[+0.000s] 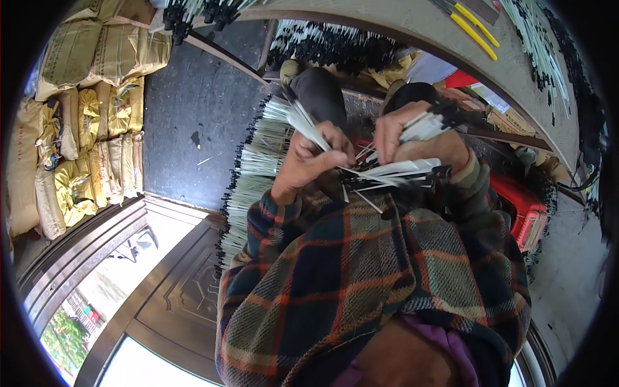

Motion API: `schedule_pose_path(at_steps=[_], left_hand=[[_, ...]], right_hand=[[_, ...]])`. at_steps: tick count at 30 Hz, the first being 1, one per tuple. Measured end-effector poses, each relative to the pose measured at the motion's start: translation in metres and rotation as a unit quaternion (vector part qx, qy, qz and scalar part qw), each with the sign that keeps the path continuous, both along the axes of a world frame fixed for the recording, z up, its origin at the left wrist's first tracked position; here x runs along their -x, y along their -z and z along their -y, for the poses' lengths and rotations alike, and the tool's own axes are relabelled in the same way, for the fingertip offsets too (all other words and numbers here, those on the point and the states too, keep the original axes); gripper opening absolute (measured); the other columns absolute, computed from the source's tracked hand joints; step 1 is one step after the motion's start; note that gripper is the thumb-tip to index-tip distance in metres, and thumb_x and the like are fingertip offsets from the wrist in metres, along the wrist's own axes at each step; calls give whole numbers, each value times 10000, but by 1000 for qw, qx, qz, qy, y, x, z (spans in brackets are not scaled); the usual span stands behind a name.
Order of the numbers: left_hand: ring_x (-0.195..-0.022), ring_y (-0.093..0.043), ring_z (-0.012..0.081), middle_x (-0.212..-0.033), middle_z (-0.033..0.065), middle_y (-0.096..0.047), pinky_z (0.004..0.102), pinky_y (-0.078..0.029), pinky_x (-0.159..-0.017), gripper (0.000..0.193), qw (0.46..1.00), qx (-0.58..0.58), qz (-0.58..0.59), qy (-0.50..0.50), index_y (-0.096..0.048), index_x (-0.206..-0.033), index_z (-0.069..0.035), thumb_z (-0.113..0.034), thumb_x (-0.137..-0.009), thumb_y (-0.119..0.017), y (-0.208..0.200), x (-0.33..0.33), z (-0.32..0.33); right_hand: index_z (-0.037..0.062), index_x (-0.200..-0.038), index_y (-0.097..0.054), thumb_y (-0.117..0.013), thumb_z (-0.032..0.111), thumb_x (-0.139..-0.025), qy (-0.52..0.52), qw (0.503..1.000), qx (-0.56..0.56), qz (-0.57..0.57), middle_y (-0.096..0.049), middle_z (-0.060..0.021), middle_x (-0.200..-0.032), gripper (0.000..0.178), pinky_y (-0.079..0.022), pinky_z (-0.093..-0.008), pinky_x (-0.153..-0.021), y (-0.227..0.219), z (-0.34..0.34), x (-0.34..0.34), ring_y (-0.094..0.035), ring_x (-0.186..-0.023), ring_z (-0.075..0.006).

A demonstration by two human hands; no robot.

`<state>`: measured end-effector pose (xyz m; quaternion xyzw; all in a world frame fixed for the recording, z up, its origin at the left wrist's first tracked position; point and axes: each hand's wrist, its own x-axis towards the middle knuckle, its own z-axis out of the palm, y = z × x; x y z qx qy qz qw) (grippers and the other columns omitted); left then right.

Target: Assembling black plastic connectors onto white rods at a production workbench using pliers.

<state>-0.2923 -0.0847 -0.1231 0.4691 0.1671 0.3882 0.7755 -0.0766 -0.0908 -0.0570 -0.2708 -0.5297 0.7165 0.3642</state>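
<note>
We judge the thin white rods with black tips (393, 171) light, springy and apt to splay; our left hand (309, 161) pinches a few mid-shaft, our right hand (403, 132) clenches a bundle (425, 126) above our lap; grip near the tips.

sticks (264, 158) white w/ black tips | sleeves (335, 271) plaid navy/orange/green | sacks (97, 129) yellow | crate (525, 209) red

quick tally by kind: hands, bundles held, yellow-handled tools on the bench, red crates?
Hands: 2, left hand and right hand
Held bundles of white rods with black tips: 2, left bundle, right bundle
Yellow-handled tools: 2
Red crate: 1
Total: 7
</note>
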Motion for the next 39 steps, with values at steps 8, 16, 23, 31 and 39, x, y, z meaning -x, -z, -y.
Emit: schedule_pose_path(at_steps=[8,16,23,31,39], left_hand=[[-609,-558,175,-667,104,-562,297,-468,-591,109,946,202,6,-254,-501,-808,-31,-117,-844,-558,22,12,-15],[-624,-507,133,-695,70,-555,259,-390,-561,68,979,-73,-123,-144,-585,-738,14,-28,-719,-635,-8,7,-2],[-622,-498,137,-685,69,-580,250,-394,-587,287,953,-92,-242,-154,-632,-1003,1,-20,-717,-632,-34,-3,14],[-617,-508,138,-686,73,-577,240,-403,-576,264,932,-144,-250,-218,-648,-967,2,2,-702,-651,-31,-10,22],[-606,-504,120,-685,55,-555,226,-402,-563,265,924,-131,-259,-249,-647,-974,-4,10,-710,-654,-30,-14,32]], right_hand=[[64,-620,-575,-714,118,-689,-142,971,-187,-35,-620,-67,-670,164,-384,-308,-560,-2,16,-1,-579,-584,-188],[18,-637,-504,-589,122,-767,32,994,-35,103,-555,-131,-735,187,-391,-268,-593,-21,21,9,-509,-646,-149],[-24,-738,-539,-566,36,-779,148,982,-38,112,-536,-64,-768,78,-388,-237,-585,-10,40,25,-487,-680,-85],[-25,-769,-561,-554,4,-778,198,976,-34,87,-540,-44,-756,31,-378,-221,-525,-6,43,31,-477,-621,-49],[-21,-736,-530,-551,0,-787,207,975,-57,63,-529,-31,-729,59,-379,-206,-529,2,46,35,-458,-621,-40]])
